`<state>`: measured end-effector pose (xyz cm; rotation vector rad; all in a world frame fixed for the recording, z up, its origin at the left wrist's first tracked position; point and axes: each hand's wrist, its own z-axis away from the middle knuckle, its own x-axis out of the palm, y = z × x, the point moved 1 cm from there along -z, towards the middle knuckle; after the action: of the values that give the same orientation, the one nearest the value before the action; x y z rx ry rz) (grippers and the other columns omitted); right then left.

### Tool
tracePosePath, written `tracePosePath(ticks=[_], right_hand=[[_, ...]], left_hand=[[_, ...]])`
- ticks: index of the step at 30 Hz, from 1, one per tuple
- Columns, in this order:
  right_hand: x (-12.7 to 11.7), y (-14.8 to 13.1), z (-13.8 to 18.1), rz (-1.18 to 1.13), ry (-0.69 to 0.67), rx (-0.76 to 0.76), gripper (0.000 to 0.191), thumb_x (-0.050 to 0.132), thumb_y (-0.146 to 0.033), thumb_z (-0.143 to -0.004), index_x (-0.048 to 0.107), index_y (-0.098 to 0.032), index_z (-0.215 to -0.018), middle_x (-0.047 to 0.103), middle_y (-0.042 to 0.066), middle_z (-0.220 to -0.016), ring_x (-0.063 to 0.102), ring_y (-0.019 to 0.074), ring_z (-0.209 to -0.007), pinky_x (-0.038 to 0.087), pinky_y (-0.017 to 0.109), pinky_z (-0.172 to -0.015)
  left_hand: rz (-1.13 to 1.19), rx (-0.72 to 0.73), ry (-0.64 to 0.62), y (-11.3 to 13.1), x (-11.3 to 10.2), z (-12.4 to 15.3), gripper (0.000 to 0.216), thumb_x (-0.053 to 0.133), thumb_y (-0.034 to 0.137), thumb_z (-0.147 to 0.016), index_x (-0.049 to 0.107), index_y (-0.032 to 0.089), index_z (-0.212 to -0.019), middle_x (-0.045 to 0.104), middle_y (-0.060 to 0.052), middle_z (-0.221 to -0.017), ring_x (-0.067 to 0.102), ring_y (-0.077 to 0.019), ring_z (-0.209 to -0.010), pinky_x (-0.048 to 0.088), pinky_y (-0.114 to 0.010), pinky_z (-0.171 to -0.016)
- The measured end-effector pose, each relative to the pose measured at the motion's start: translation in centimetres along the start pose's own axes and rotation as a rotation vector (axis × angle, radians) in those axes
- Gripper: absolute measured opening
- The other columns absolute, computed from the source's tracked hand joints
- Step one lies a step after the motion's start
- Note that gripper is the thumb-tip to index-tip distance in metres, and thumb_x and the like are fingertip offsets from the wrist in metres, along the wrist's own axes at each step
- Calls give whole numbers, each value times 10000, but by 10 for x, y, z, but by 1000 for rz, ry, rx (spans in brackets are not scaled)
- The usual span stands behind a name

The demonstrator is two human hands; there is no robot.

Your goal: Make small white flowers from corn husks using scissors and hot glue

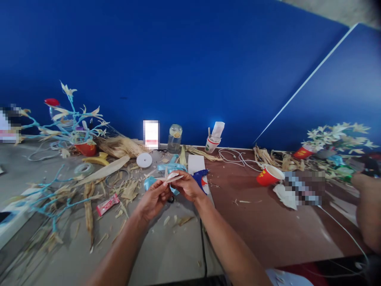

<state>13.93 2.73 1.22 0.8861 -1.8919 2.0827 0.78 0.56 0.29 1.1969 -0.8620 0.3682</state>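
Note:
A small pale flower of dried corn husk (167,177), with pointed petals, is pinched between my two hands above the middle of the table. My left hand (154,198) closes on its left and lower side. The fingers of my right hand (188,186) grip a petal on its right. Light-blue ribbon (149,182) lies beneath and behind the hands. Just right of my right hand is a dark-blue glue gun (200,176), partly covered by that hand. A white card (195,163) lies behind it.
Left are blue-wrapped branches with husk flowers (73,115), husk scraps (129,190), a tape roll (84,169) and a red wrapper (107,204). A white spool (144,160) and glass jar (174,139) stand behind. Right are a red paper cup (270,175), cables and another person's arm (369,210).

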Motion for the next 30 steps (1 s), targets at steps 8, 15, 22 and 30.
tracePosePath(ticks=[8, 15, 22, 30], right_hand=[[3, 2, 1, -114, 24, 1, 223, 759, -267, -603, 611, -177, -742, 542, -34, -652, 417, 60, -519, 338, 204, -527], [20, 9, 3, 139, 162, -154, 157, 708, -276, -626, 620, -181, -715, 555, -30, -660, 394, 75, -547, 304, 218, -540], [21, 3, 5, 273, 272, -150, 101, 622, -269, -622, 594, -177, -654, 472, -47, -554, 323, 79, -498, 253, 230, -499], [10, 6, 1, 386, 213, -117, 54, 579, -222, -633, 604, -178, -654, 482, -43, -574, 343, 85, -519, 261, 224, -505]], left_hand=[[-19, 150, 142, 5, 2, -2, 185, 759, 222, -648, 610, 136, -716, 459, 57, -534, 391, -41, -477, 376, -175, -518], [-123, 219, 191, 0, 1, -6, 220, 782, 264, -607, 659, 127, -728, 525, 33, -578, 397, -40, -482, 317, -169, -458], [-192, 249, 146, -2, 3, -6, 265, 755, 298, -639, 634, 164, -832, 532, 37, -600, 427, -59, -491, 310, -184, -458], [-194, 147, 124, -2, 4, -2, 283, 753, 303, -649, 613, 154, -844, 535, 24, -649, 450, -64, -530, 356, -179, -489]])
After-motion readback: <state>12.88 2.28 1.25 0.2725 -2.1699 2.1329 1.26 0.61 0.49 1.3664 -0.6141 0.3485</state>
